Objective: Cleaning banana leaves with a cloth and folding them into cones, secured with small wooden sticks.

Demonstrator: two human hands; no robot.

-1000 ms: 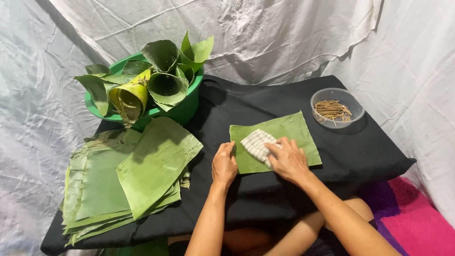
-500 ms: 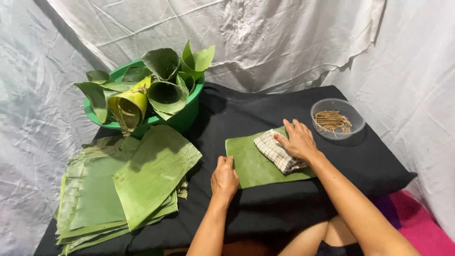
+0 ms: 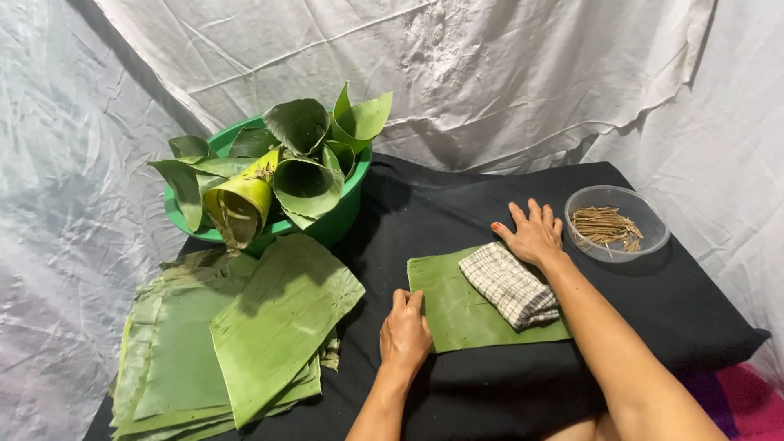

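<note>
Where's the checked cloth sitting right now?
In the head view, the checked cloth lies on the right part of the single leaf, just below the right hand and left of the clear bowl of sticks.

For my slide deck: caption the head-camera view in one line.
Left hand pins a cut green banana leaf bearing a folded checked cloth; right hand rests flat on the black tablecloth.

My right hand (image 3: pixel 535 233) let go of the checked cloth (image 3: pixel 510 284) and slid off it toward one o'clock, closer to the clear bowl (image 3: pixel 618 222) of sticks.
</note>
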